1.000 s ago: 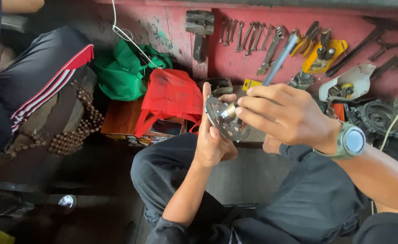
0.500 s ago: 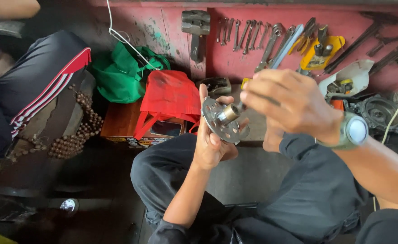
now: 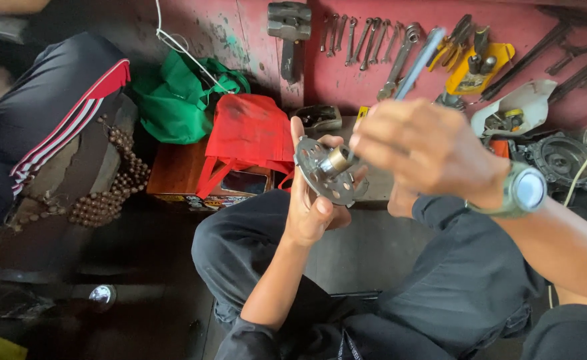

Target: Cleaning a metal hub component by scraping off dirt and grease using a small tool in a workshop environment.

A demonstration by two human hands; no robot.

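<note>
- Head view: I saw my left hand point(image 3: 313, 207) raised in front of my knees, fingers wrapped behind a round metal disc point(image 3: 329, 172) with holes near its rim, thumb hooked on the near edge. Held upright like that, its face and its short brass-coloured hub were turned toward me, where I could get at them.
- My right hand point(image 3: 427, 143) was closed around the handle of a long grey tool point(image 3: 419, 63), whose working end met the hub. The handle stuck up and away to the far side, probably so it kept off the disc face. That hand was blurred, so I could not tell each finger apart.
- A watch point(image 3: 523, 190) sat on my right wrist.
- Far off, wrenches point(image 3: 363, 40) and a hammer point(image 3: 288, 33) lay spread on red ground, laid out singly, easy to pick from.
- To the left, a red bag point(image 3: 250, 137) lay draped over a box, a green bag point(image 3: 173, 100) beyond it.
</note>
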